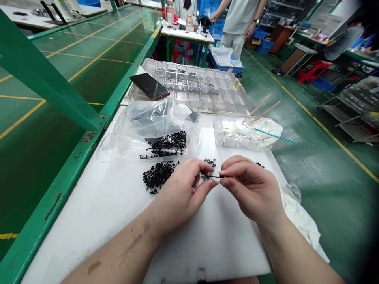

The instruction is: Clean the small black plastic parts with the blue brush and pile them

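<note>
My left hand and my right hand meet above a white foam-covered bench top. Their fingertips pinch a thin black plastic piece from both sides; its exact shape is partly hidden by my fingers. Just beyond them lies a small heap of black moulded parts. Left of my left hand is a larger tangle of black plastic sprues. More black sprues lie against a transparent plastic bag.
Farther along the bench stand a transparent compartment tray holding small dark parts, with a smartphone on its corner. A transparent box holds white cloth and sticks. A standing person is beyond the bench, beside another table.
</note>
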